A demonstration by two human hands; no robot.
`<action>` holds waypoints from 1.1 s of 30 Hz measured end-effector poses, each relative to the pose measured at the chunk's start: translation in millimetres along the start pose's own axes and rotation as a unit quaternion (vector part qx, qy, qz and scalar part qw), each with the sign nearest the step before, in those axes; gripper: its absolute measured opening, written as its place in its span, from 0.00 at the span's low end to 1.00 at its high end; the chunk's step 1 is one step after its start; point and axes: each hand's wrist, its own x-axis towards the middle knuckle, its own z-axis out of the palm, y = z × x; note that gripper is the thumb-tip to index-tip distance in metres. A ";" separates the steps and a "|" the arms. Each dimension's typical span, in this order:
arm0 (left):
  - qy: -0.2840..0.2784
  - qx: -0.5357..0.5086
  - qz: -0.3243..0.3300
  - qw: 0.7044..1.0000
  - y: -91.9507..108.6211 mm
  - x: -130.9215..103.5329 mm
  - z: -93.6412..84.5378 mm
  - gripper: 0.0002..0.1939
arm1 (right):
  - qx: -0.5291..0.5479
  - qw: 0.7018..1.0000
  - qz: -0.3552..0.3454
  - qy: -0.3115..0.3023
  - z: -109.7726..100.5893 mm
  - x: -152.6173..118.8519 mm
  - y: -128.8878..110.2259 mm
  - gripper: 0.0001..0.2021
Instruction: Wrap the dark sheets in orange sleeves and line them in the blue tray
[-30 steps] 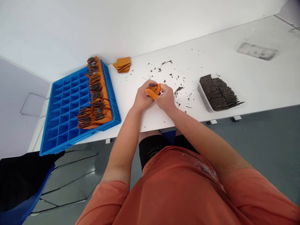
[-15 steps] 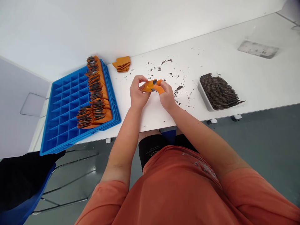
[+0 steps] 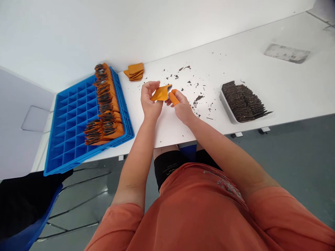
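My left hand [image 3: 151,101] grips a small orange pouch [image 3: 160,93] by its side, thumb in front and fingers behind. The pouch's mouth points right and gapes a little, showing a silvery lining. My right hand [image 3: 181,107] is at that mouth, with its fingers closed on the pouch's edge; an orange finger cover [image 3: 173,98] sits on one of its digits. Whether anything is inside the pouch cannot be made out. Left of my hands, filled orange pouches [image 3: 106,104] with dark pieces sticking out stand in rows in a blue divided crate [image 3: 125,116].
A small pile of flat orange pouches [image 3: 135,71] lies by the wall. Dark flakes [image 3: 199,98] are scattered over the white table [image 3: 172,130]. On the right, a white tub [image 3: 227,104] holds stacked dark thin sheets [image 3: 243,101]. A translucent lid [image 3: 286,53] lies farther back.
The pouch has turned so its broad face shows, and its mouth shows more silver lining. My left hand has shifted slightly left and up; the right hand's fingers have drawn closer together.
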 end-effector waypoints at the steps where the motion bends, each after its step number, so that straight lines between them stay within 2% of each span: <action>1: -0.006 -0.007 -0.001 1.000 -1.3 0.0 -0.5 0.35 | 0.009 1.000 0.017 0.008 0.4 0.3 -0.4 0.19; 5: -0.040 -0.004 0.022 0.999 -6.1 0.4 -4.9 0.45 | 0.066 0.995 0.076 0.023 -3.1 0.6 -4.3 0.07; 7: -0.067 -0.020 0.024 0.997 -9.1 1.1 -7.6 0.49 | 0.094 0.991 0.100 -0.003 -6.1 0.6 -6.8 0.10; 10: -0.121 -0.080 -0.030 0.989 -14.1 4.7 -13.4 0.50 | 0.126 0.982 0.134 -0.050 -8.6 1.4 -9.8 0.15; 13: -0.156 -0.098 -0.094 0.978 -16.6 12.1 -22.2 0.45 | 0.134 0.981 0.138 -0.024 -7.9 2.6 -11.3 0.12; 15: -0.136 -0.108 -0.114 0.978 -16.0 17.3 -27.5 0.37 | 0.126 0.985 0.121 0.011 -6.7 2.7 -11.8 0.09; 18: -0.032 -0.127 -0.106 0.986 -12.4 20.9 -29.1 0.29 | 0.107 0.990 0.079 0.037 -4.9 1.4 -11.2 0.05; 21: 0.058 -0.083 -0.090 0.991 -6.5 18.6 -23.5 0.31 | 0.094 0.994 0.056 0.030 -3.4 -1.1 -7.9 0.10; 23: 0.063 -0.046 -0.087 0.993 -2.2 15.3 -19.1 0.34 | 0.075 0.995 0.055 0.026 -2.1 -3.6 -4.8 0.11; 26: 0.026 -0.027 -0.074 0.997 3.1 10.0 -14.9 0.33 | 0.039 0.997 0.047 0.037 -0.1 -8.8 -1.2 0.13; 31: -0.073 -0.003 -0.057 0.996 5.3 2.1 -11.0 0.28 | -0.017 0.998 0.018 0.060 -1.5 -17.3 -0.5 0.16; 33: -0.090 0.004 -0.041 0.995 5.3 0.5 -9.6 0.28 | -0.015 0.997 0.004 0.077 -3.3 -18.6 -0.3 0.17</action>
